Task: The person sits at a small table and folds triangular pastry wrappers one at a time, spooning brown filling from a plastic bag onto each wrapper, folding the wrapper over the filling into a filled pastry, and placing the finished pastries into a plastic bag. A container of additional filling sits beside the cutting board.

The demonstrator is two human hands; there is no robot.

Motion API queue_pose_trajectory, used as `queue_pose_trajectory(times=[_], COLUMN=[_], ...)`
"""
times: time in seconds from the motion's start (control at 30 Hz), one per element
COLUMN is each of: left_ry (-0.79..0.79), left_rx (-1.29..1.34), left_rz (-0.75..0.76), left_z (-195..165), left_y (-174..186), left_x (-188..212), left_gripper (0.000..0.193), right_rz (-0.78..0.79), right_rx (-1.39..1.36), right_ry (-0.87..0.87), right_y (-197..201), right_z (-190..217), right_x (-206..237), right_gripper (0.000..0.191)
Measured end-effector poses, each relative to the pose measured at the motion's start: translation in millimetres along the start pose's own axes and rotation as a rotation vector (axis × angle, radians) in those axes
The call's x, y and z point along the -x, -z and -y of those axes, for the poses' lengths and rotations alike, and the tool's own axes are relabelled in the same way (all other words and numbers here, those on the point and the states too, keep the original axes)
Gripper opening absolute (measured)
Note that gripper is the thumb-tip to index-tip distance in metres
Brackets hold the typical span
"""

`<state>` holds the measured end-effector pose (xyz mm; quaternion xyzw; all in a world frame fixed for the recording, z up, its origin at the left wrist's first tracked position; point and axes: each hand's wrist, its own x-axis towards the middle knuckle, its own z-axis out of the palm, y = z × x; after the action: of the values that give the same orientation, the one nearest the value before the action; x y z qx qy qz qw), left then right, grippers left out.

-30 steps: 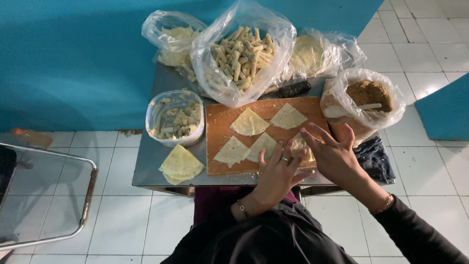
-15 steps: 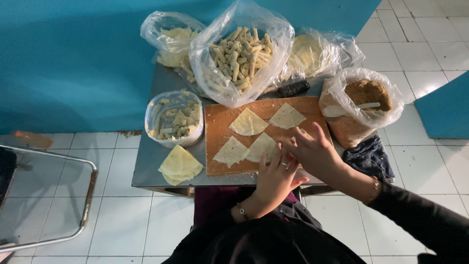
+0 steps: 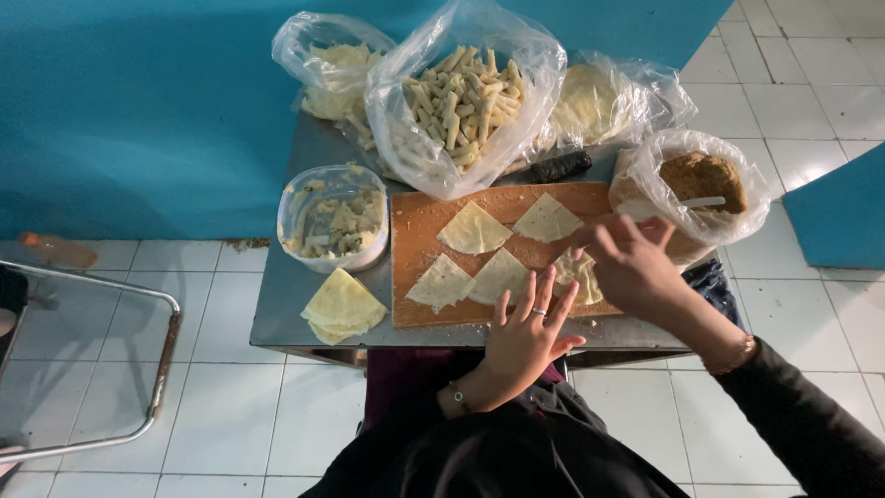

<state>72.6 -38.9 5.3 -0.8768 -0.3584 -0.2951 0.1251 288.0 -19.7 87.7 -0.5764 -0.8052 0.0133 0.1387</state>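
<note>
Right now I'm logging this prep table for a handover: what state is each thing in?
Left hand: open, fingers spread at the board's front edge.
Right hand: over a wrapper, grip unclear.
Cutting board: flat, bearing wrappers.
Triangular wrappers: laid flat, unfilled.
Bag of rolled pieces: open, full.
Filling bag: open, utensil inside.
Plastic tub: uncovered, partly filled.
Wrapper stack: folded, beside the board.

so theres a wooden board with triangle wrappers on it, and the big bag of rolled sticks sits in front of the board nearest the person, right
Not quite. The head view shows the wooden board with triangle wrappers, but the big bag of rolled sticks sits behind the board, toward the blue wall, not nearest the person.
</note>
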Motion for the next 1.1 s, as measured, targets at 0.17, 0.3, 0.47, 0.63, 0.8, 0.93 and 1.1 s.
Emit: queue_pose_trajectory(times=[0.17,0.3,0.47,0.63,0.8,0.93,1.1], left_ry=[0.010,0.026,0.007,0.004,-0.002,0.002,-0.004], left_rx=[0.042,0.089,0.082,0.066,0.055,0.036,0.003], left_rz=[0.033,0.019,0.004,0.038,0.016,0.033,0.003], left_z=[1,1,2,2,4,3,2], left_y=[3,4,3,3,4,4,4], left_x=[-1,0,1,-1,0,0,-1], left_gripper=[0.080,0.082,0.082,0.082,0.080,0.081,0.079], right_rz=[-0.138,-0.101,-0.086,-0.084,-0.006,-0.002,-0.012], right_rx=[0.046,0.158,0.277,-0.091,-0.147,0.119,0.681], right_ry=[0.048,0.119,0.109,-0.101,-0.129,-0.087,0.140], right_y=[7,3,6,-1,-25,-29,-29], right_z=[11,28,24,-6,-19,-16,2], right_x=[15,23,36,29,5,-3,-8], right_gripper=[0.059,0.059,0.052,0.033,0.034,0.050,0.057])
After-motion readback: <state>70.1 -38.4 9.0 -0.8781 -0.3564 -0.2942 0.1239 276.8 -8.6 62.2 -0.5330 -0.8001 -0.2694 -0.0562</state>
